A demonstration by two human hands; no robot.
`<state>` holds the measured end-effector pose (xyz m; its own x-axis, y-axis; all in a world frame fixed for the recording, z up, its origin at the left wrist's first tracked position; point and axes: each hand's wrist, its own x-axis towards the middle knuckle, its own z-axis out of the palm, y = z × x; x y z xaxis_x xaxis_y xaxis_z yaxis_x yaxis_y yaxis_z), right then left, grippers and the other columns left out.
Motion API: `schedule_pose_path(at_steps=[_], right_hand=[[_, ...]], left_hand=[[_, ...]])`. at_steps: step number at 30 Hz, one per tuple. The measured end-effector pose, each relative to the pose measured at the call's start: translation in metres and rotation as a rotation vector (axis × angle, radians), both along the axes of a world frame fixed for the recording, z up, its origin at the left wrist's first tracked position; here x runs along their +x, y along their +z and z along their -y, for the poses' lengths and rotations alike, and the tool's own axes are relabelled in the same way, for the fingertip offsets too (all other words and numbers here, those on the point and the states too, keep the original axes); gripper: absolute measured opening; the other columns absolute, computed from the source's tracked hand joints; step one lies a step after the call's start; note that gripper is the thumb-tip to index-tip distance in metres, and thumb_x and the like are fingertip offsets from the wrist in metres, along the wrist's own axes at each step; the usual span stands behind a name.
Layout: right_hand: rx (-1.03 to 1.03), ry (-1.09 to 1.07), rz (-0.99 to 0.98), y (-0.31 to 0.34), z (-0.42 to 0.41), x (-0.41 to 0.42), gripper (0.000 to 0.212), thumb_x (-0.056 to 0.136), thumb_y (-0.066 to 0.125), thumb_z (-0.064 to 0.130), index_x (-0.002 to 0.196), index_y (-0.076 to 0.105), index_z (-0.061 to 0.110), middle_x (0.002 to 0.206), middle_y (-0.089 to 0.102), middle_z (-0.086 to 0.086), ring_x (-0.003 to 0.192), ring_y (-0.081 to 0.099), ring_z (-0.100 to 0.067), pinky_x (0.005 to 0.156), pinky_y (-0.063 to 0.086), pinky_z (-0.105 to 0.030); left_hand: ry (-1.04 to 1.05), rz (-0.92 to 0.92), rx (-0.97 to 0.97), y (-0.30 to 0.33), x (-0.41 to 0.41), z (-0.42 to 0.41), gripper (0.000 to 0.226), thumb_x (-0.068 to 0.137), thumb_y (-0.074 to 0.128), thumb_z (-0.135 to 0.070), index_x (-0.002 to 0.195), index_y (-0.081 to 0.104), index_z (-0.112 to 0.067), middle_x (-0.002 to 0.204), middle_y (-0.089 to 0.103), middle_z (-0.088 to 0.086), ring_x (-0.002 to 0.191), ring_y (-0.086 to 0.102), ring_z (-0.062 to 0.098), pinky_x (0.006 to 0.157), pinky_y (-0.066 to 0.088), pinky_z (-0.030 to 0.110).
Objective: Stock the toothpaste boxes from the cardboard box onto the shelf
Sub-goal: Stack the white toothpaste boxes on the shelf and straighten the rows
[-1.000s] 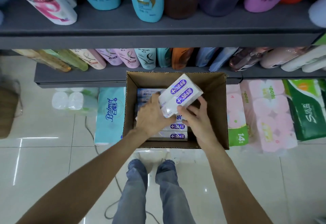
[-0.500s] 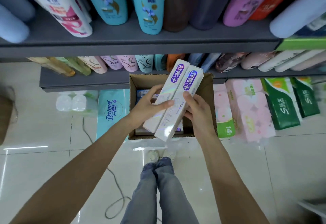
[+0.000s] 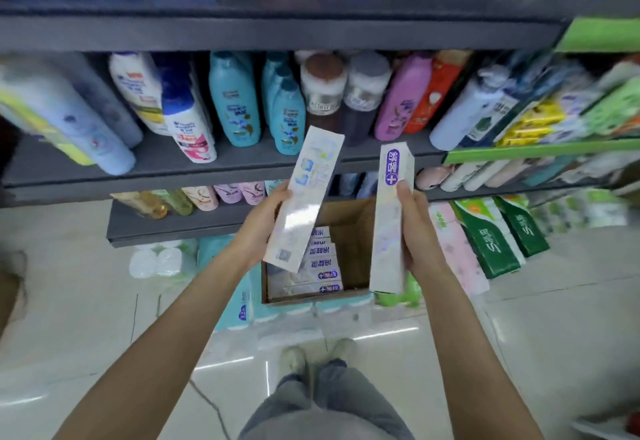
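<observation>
Stock in transit: I have one toothpaste box (image 3: pixel 304 199) gripped in my left hand (image 3: pixel 265 228) and another (image 3: pixel 393 218) in my right hand (image 3: pixel 420 231), both raised above the cardboard box (image 3: pixel 349 228) on the floor, more boxes inside, neither shelved yet.

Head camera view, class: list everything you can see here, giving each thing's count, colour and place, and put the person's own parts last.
Held toothpaste boxes: two, white with purple, one in each hand.
Cardboard box: one, brown, on the floor, more toothpaste boxes inside.
Shelf: grey, bottles standing in mixed colours.
Tissue packs: pink and green, on the floor at right.
Left hand: grips one box.
Right hand: grips the other.
</observation>
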<state>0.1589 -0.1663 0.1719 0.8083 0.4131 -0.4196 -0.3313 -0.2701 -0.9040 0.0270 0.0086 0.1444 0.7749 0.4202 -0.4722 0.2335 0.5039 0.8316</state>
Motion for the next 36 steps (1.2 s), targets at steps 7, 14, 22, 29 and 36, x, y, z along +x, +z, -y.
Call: schedule_pose_path(at_steps=[7,14,22,29,36], right_hand=[[0.247,0.168,0.142,0.072,0.028,0.041,0.04,0.096,0.047,0.017,0.134,0.043,0.029,0.122,0.062,0.006,0.099,0.063,-0.011,0.073,0.05,-0.024],[0.43,0.271,0.337,0.13,0.047,0.117,0.048,0.093,0.05,0.013,0.138,0.042,0.028,0.124,0.063,0.007,0.107,0.063,-0.014,0.08,0.054,-0.027],[0.245,0.427,0.552,0.182,0.059,0.2,0.068,0.079,0.072,0.025,0.127,0.025,0.035,0.115,0.052,0.024,0.099,0.053,0.008,0.076,0.046,-0.008],[0.192,0.415,0.571,0.211,0.041,0.259,0.049,0.081,0.07,0.019,0.119,0.039,0.022,0.105,0.058,0.006,0.086,0.06,-0.007,0.072,0.046,-0.025],[-0.064,0.768,0.954,0.259,0.04,0.347,0.047,0.09,0.06,0.024,0.135,0.048,0.025,0.131,0.052,0.008,0.115,0.053,-0.009,0.091,0.039,-0.015]], left_hand=[[-0.081,0.11,0.38,0.072,0.023,0.001,0.037,0.074,0.073,-0.024,0.108,0.059,-0.028,0.1,0.07,-0.004,0.075,0.067,0.01,0.062,0.052,0.023],[-0.083,0.138,0.873,0.146,0.073,-0.004,0.043,0.084,0.068,-0.032,0.107,0.032,-0.041,0.105,0.061,-0.02,0.089,0.063,-0.006,0.075,0.05,0.022],[0.066,0.031,1.207,0.187,0.12,0.017,0.057,0.075,0.057,-0.053,0.119,0.022,-0.063,0.112,0.05,-0.041,0.102,0.055,-0.006,0.083,0.048,0.028],[0.022,-0.084,1.598,0.214,0.158,0.023,0.061,0.078,0.039,-0.066,0.134,0.023,-0.047,0.121,0.057,-0.01,0.103,0.056,0.022,0.075,0.037,0.032],[-0.146,-0.153,2.152,0.232,0.222,0.03,0.066,0.083,0.029,-0.07,0.14,0.029,-0.038,0.109,0.057,0.005,0.096,0.058,0.027,0.077,0.045,0.036]])
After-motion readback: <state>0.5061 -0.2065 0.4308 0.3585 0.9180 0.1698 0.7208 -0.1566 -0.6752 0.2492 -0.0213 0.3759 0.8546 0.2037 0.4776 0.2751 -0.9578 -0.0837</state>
